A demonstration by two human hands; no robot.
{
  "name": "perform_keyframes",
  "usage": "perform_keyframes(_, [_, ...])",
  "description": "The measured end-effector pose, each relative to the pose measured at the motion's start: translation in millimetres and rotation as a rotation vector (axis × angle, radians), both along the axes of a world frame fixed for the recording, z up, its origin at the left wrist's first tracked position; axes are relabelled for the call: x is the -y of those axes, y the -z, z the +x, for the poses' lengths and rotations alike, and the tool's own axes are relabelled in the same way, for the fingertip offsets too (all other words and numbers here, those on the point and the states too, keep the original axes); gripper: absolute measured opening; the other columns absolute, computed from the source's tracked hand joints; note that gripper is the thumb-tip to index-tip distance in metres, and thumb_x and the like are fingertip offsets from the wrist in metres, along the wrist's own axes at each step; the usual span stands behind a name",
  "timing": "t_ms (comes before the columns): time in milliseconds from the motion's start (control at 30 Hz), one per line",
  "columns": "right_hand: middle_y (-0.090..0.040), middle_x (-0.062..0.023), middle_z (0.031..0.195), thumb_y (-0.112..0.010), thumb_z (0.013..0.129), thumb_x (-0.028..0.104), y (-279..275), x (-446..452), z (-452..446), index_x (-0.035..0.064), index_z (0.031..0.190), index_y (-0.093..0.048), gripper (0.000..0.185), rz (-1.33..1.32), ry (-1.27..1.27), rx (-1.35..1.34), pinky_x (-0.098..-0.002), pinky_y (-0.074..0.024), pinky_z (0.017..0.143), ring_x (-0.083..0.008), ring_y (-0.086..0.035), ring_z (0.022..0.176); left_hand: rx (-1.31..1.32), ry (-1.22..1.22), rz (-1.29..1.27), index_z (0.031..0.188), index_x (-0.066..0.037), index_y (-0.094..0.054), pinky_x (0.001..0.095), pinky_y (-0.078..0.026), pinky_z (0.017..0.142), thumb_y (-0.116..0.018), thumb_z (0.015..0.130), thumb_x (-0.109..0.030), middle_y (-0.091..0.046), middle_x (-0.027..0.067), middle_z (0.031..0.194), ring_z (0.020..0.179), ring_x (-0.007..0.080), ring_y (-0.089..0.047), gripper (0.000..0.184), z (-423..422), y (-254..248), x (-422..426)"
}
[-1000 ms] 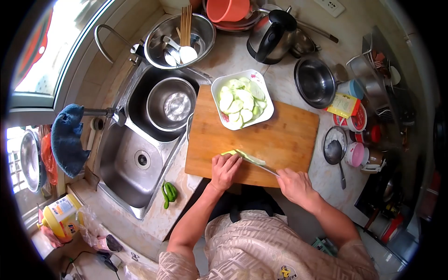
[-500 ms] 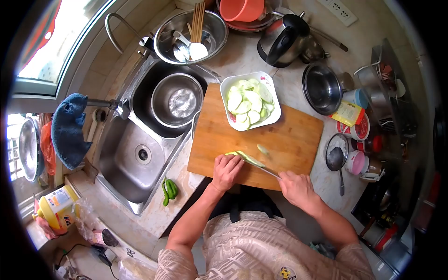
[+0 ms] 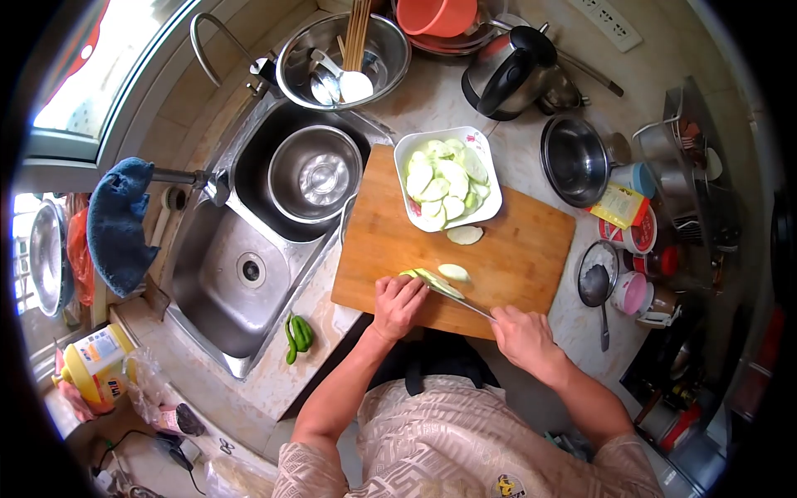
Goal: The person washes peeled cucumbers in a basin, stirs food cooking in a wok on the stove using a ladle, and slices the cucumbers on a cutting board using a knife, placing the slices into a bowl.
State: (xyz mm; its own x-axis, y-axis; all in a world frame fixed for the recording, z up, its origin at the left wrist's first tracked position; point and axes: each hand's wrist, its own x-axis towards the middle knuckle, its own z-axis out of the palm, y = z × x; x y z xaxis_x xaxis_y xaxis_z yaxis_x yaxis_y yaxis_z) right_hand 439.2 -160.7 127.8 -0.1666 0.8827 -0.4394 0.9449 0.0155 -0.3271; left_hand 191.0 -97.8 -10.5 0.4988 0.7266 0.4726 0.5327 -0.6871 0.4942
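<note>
My left hand [image 3: 398,307] has its fingers curled over a piece of pale green zucchini [image 3: 435,282] near the front edge of the wooden cutting board [image 3: 374,232]. My right hand [image 3: 521,334] grips a knife [image 3: 471,308] by the handle, its blade running left against the cut end of the zucchini. One loose slice [image 3: 454,272] lies just beyond the blade. Another slice [image 3: 465,236] is on the board beside the white square bowl [image 3: 496,204]. Many overlapping zucchini slices [image 3: 448,178] fill that bowl, which stands on the board's far part.
Left is a double sink [image 3: 220,274] with a steel basin [image 3: 286,178] in it. Green peppers [image 3: 300,334] lie on the near counter. A steel bowl with chopsticks [image 3: 290,70], a kettle [image 3: 510,70], a dark bowl [image 3: 573,162] and a dish with a spoon [image 3: 599,266] surround the board.
A slice now lies near the bowl where bare board was before. Another loose slice rests close to the blade. Both hands stay in nearly the same place, and the view has shifted slightly.
</note>
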Motion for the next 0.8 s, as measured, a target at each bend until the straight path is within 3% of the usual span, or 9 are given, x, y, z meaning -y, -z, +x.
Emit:
perform_keyframes(167, [-0.064, -0.0164, 0.08, -0.061, 0.097, 0.021, 40.3, -9.3, -4.6, 0.0076, 0.095, -0.059, 0.013, -0.039, 0.019, 0.019, -0.0556, -0.0519, 0.063, -0.0428, -0.067, 0.071, 0.014, -0.004, -0.006, 0.107, -0.004, -0.073, 0.0388, -0.044, 0.086, -0.066, 0.078, -0.014, -0.071, 0.0063, 0.112, 0.1, 0.0223, -0.064, 0.032, -0.9, 0.3, 2.5])
perform_keyframes(433, [-0.068, -0.0166, 0.085, -0.059, 0.098, 0.021, 0.9, 0.3, -6.2, 0.007, 0.094, -0.059, 0.014, -0.019, 0.006, 0.003, -0.0559, -0.0521, 0.064, -0.0429, -0.067, 0.071, 0.055, -0.02, -0.005, 0.107, -0.002, -0.073, 0.0396, -0.047, 0.083, -0.067, 0.075, -0.012, -0.071, 0.0077, 0.111, 0.1, 0.0237, -0.064, 0.034, -6.4, 2.9, 2.3])
perform_keyframes(667, [-0.068, -0.0183, 0.08, -0.059, 0.099, 0.022, 37.6, -17.4, -9.9, 0.0062, 0.092, -0.059, 0.017, 0.003, 0.038, -0.082, -0.0565, -0.0515, 0.064, -0.0445, -0.066, 0.071, 0.068, -0.033, -0.023, 0.105, -0.002, -0.073, 0.0401, -0.048, 0.083, -0.067, 0.075, -0.012, -0.07, 0.0082, 0.109, 0.099, 0.026, -0.064, 0.032, -5.8, 0.8, 1.2])
perform_keyframes(800, [-0.068, -0.0185, 0.082, -0.059, 0.099, 0.022, 11.6, -13.0, -10.4, 0.0057, 0.09, -0.06, 0.018, 0.023, 0.07, -0.089, -0.0566, -0.0513, 0.064, -0.0443, -0.066, 0.071, 0.104, -0.059, -0.024, 0.105, -0.002, -0.072, 0.0405, -0.05, 0.083, -0.066, 0.075, -0.011, -0.07, 0.0082, 0.109, 0.099, 0.0271, -0.064, 0.032, -6.6, 4.2, 2.3])
